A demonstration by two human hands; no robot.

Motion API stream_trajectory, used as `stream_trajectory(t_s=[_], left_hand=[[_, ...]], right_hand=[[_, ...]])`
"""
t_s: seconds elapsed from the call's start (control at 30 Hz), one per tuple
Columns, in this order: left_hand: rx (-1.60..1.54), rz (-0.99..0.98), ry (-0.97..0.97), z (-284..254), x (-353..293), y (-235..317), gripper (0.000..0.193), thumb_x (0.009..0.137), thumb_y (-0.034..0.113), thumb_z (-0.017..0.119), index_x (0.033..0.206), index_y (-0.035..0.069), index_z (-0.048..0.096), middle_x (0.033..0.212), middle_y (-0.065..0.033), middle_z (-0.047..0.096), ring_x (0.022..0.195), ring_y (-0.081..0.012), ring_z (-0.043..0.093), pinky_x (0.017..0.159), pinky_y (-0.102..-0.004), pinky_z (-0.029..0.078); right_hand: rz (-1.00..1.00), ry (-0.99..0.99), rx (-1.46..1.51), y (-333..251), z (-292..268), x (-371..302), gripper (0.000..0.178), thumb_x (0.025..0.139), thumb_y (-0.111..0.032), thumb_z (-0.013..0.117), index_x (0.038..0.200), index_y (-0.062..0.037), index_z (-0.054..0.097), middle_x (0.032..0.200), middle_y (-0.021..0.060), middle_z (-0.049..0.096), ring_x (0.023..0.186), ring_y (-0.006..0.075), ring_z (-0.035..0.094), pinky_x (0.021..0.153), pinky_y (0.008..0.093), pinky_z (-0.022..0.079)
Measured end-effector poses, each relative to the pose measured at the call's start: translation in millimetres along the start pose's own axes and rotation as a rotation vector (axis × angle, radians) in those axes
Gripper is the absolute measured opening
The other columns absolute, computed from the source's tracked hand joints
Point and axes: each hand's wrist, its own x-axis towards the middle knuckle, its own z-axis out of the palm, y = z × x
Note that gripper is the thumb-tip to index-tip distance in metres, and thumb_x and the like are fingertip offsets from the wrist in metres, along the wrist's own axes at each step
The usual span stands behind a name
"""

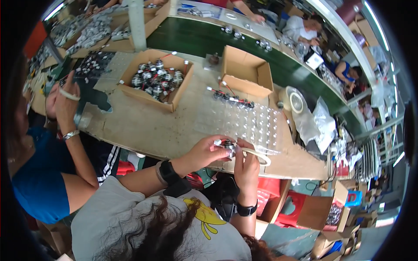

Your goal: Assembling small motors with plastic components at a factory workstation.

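Just beyond the table's near edge, I hold a small silver motor-like part with dark wires and a white connector on its left side. My left hand pinches it between thumb and fingers. The fingers of my right hand are closed against its right side. A cream-coloured loop, like a thin tape ring, hangs around the fingers of that hand. Under and beyond my hands lies a clear plastic tray with rows of round pockets. Several black wired parts rest at its far edge.
A cardboard box of silver wired parts stands left of centre; another open box stands farther right. To the right lie a tape roll and plastic bags. A co-worker in a blue shirt sits at left, hands over the table.
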Motion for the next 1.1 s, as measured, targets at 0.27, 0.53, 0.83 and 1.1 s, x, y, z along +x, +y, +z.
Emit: stream_trajectory(t_s=[0.27,0.53,0.83,1.1], left_hand=[[0.002,0.059,-0.013,5,-12,1,0.040,0.090,0.004,0.061,0.127,0.001,0.048,0.115,-0.0061,0.055,0.105,-0.0149,0.057,0.088,-0.0297,0.053],[-0.035,0.112,-0.076,14,-21,1,0.040,0.089,0.003,0.061,0.126,0.000,0.047,0.117,-0.0076,0.056,0.104,-0.0149,0.059,0.087,-0.0289,0.053],[-0.049,0.088,-0.080,14,-25,-8,0.041,0.089,0.004,0.062,0.126,-0.001,0.046,0.115,-0.0087,0.057,0.102,-0.0157,0.060,0.086,-0.0306,0.053],[-0.026,0.077,-0.019,21,-27,-10,0.038,0.089,0.007,0.063,0.123,0.000,0.048,0.109,-0.0065,0.057,0.099,-0.0141,0.059,0.085,-0.0297,0.053]], right_hand=[[0.084,-0.052,0.018,-18,-6,-10,0.019,0.094,-0.009,0.054,0.103,0.0059,0.060,0.101,0.0205,0.064,0.092,0.0325,0.064,0.079,0.0386,0.050],[0.224,-0.032,0.134,-26,-17,-22,0.028,0.097,-0.021,0.054,0.099,0.0057,0.062,0.079,0.0059,0.063,0.073,0.0099,0.056,0.065,0.0262,0.046],[0.331,0.039,0.143,-26,-15,-30,0.032,0.095,-0.024,0.059,0.092,0.0066,0.066,0.081,0.0053,0.065,0.075,0.0102,0.056,0.067,0.0265,0.046],[0.297,0.096,0.556,-11,-5,-35,0.027,0.096,-0.016,0.054,0.108,0.0058,0.063,0.103,0.0099,0.066,0.096,0.0145,0.058,0.087,0.0272,0.044]])
